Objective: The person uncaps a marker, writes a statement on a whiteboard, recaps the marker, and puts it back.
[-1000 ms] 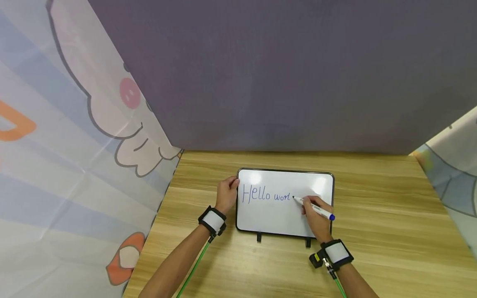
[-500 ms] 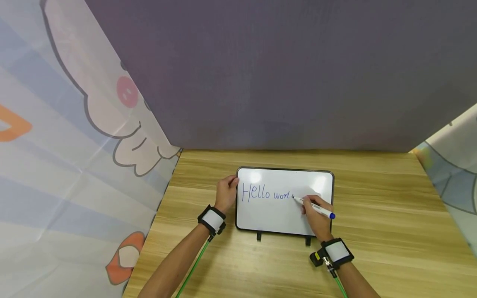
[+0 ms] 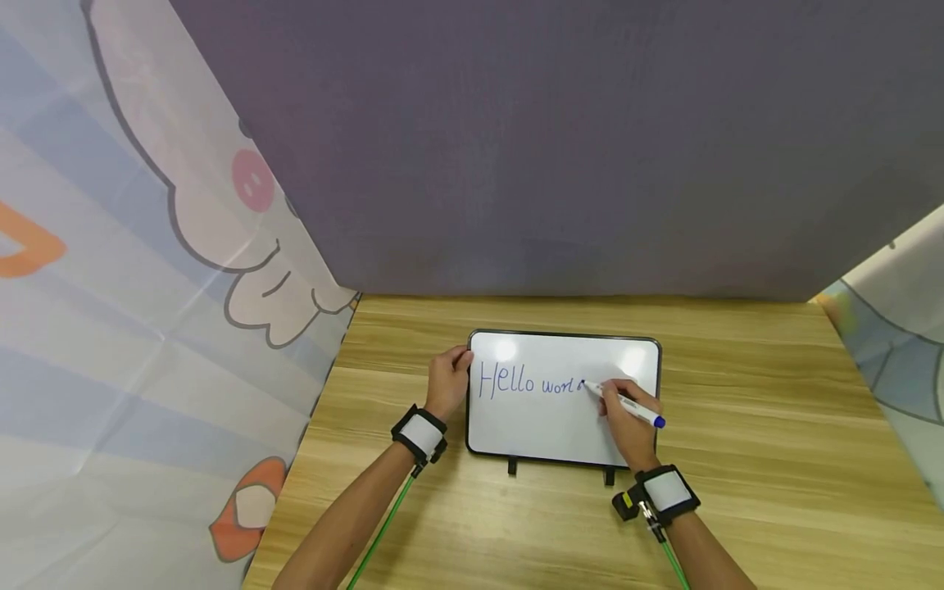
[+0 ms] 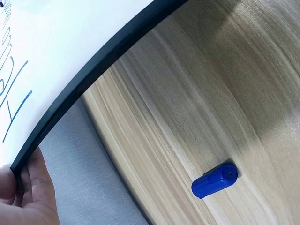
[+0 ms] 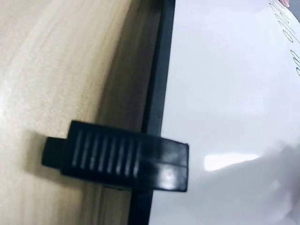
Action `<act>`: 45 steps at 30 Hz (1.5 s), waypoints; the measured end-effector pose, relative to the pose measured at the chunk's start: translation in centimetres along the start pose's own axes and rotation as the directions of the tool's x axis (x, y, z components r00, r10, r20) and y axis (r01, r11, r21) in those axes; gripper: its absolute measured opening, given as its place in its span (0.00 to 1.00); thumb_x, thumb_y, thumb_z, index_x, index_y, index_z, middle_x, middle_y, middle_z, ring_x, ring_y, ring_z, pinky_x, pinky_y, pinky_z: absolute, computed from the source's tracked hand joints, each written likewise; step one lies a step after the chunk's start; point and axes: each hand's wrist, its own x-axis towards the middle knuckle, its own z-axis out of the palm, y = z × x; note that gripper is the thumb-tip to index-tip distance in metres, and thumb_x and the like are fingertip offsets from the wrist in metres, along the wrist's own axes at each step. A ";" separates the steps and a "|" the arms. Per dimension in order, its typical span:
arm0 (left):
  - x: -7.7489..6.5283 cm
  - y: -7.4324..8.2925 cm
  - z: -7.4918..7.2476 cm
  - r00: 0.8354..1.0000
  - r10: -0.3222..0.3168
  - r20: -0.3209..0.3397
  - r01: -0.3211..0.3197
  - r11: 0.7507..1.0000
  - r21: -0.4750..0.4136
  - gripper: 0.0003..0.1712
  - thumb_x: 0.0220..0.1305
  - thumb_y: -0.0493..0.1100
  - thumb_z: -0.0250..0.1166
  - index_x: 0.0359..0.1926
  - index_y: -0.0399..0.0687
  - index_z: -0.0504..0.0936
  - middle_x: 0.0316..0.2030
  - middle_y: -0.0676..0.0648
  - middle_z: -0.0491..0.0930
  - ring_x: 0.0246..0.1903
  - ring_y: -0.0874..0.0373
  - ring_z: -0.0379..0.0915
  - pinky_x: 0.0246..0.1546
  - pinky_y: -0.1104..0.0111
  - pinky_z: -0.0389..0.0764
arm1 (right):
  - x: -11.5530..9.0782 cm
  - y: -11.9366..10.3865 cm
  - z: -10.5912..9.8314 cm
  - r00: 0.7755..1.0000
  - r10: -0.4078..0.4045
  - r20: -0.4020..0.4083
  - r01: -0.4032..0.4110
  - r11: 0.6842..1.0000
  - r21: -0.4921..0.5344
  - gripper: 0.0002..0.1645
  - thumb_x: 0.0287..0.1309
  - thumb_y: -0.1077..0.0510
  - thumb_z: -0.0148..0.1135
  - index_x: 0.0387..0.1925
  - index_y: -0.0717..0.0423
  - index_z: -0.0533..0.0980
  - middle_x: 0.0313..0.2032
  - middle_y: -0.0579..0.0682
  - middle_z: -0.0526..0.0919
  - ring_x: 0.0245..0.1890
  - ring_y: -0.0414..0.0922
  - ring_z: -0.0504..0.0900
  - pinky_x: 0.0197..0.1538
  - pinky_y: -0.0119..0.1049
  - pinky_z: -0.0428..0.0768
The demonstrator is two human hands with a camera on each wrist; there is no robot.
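A small whiteboard (image 3: 538, 430) with a black frame stands tilted on the wooden table, bearing blue handwriting (image 3: 516, 381) that reads "Hello worl" and the start of another letter. At its left edge my left hand (image 3: 448, 383) pinches the frame, thumb in front and fingers behind, as the left wrist view shows up close. My right hand (image 3: 628, 430) grips a white marker (image 3: 636, 410) with a blue end, its tip at the latest stroke. In the left wrist view a blue marker cap (image 4: 214, 181) lies on the table near the board.
Two black feet prop the board's lower edge; one foot (image 5: 126, 157) shows large in the right wrist view. Behind the wooden table (image 3: 752, 410) rises a grey panel (image 3: 516, 164). A cartoon-printed sheet (image 3: 147, 369) hangs at the left. Green cables (image 3: 383, 524) trail from both wrist straps.
The marker tip has made a small blue curve after "worl" and moved slightly up. The right hand shifted a little with it; the left hand keeps its hold on the frame.
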 end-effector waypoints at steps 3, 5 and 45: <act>0.0 0.0 0.0 1.000 0.001 -0.001 -0.001 1.000 0.005 0.11 0.65 0.36 0.56 0.42 0.34 0.83 0.35 0.38 0.84 0.32 0.53 0.78 0.32 0.68 0.78 | 0.1 -0.2 0.0 1.000 -0.012 0.005 0.012 1.000 0.019 0.08 0.56 0.63 0.58 0.29 0.65 0.80 0.18 0.48 0.79 0.14 0.37 0.74 0.16 0.25 0.70; 0.0 0.0 0.0 1.000 0.002 0.001 -0.002 1.000 0.009 0.11 0.65 0.36 0.56 0.41 0.34 0.83 0.35 0.38 0.84 0.32 0.53 0.78 0.32 0.67 0.78 | 0.0 -0.2 -0.1 1.000 -0.016 0.005 0.016 1.000 0.012 0.08 0.56 0.63 0.58 0.29 0.65 0.80 0.18 0.48 0.78 0.14 0.37 0.74 0.16 0.25 0.70; 0.1 -0.3 0.0 1.000 -0.006 -0.025 0.006 1.000 -0.013 0.10 0.64 0.35 0.58 0.40 0.33 0.83 0.35 0.36 0.83 0.33 0.46 0.78 0.33 0.63 0.78 | 0.4 -4.5 -2.3 0.998 0.047 -0.034 -0.048 0.997 -0.053 0.08 0.56 0.69 0.56 0.27 0.71 0.78 0.16 0.43 0.78 0.12 0.38 0.74 0.16 0.25 0.73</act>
